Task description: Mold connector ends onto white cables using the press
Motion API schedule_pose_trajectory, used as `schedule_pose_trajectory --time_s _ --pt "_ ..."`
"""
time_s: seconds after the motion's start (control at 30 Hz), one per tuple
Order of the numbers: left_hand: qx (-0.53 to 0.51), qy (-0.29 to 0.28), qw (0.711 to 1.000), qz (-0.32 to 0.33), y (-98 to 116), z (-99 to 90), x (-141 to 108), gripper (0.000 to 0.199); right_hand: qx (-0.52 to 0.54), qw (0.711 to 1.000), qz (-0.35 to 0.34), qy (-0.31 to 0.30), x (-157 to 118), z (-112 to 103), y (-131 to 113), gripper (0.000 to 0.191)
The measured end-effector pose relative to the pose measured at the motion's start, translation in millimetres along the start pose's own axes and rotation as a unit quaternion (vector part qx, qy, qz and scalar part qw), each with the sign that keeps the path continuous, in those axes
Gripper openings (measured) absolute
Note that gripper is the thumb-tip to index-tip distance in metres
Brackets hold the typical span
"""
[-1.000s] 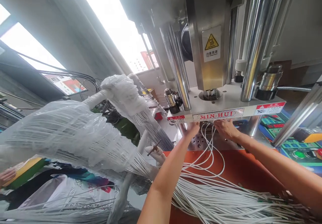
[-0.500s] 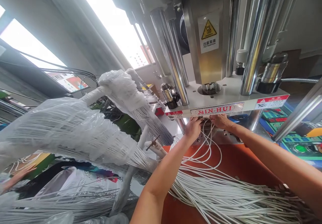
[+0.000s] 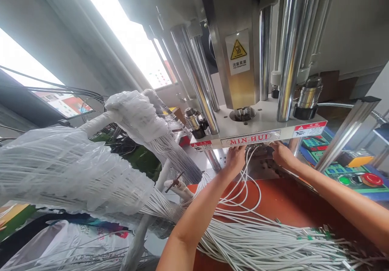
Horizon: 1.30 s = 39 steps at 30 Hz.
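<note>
White cables (image 3: 244,175) run lengthwise up and away under the press plate (image 3: 267,115), just right of the left hand (image 3: 236,157), the nearer; the right hand (image 3: 282,155) is farther right. Fingers partly hidden; their grip cannot be told.

In front of me, a few thin, pale white cables (image 3: 244,175) hang in loose, curving loops, their upper ends hidden beneath the press plate (image 3: 258,130). Below them a thick bundle of similar cables (image 3: 258,240) sprawls across my orange desk (image 3: 282,200), green bits showing among its right-hand ends.
</note>
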State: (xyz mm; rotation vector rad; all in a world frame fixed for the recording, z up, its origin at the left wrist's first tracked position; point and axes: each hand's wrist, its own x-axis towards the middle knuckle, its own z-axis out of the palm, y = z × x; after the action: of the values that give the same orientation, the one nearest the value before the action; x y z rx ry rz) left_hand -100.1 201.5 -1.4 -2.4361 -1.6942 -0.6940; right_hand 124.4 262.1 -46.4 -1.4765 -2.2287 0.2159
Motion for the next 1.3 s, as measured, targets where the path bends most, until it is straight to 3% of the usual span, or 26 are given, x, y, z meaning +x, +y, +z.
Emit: schedule_pose_trajectory --time_s 0.17,0.3,0.53,0.77,1.07,1.3 --pt "0.008 -0.003 0.999 0.034 17.7 18.6 10.2 0.034 -0.015 1.000 -0.019 -0.014 0.8 1.5 -12.3 0.051" --pt "0.019 -0.008 1.000 0.019 15.9 28.4 14.7 0.025 -0.020 0.999 -0.027 -0.010 -3.0 7.0 -27.4 0.052" --pt "-0.010 -0.039 0.999 0.007 6.6 30.9 17.9 0.029 -0.018 1.000 0.015 0.004 -0.4 2.9 -32.7 0.026" --pt "-0.117 0.013 0.985 -0.128 11.5 34.1 28.8 0.023 0.007 0.997 0.073 0.015 13.3 0.2 -28.7 0.030" --pt "-0.068 0.017 0.990 -0.126 22.2 46.7 39.6 0.022 0.077 0.993 0.077 0.034 21.6 2.9 -17.9 0.027" --pt "-0.064 0.033 0.982 -0.177 22.8 48.1 41.8 0.019 0.094 0.989 0.098 0.060 28.4 10.6 -17.1 0.035"
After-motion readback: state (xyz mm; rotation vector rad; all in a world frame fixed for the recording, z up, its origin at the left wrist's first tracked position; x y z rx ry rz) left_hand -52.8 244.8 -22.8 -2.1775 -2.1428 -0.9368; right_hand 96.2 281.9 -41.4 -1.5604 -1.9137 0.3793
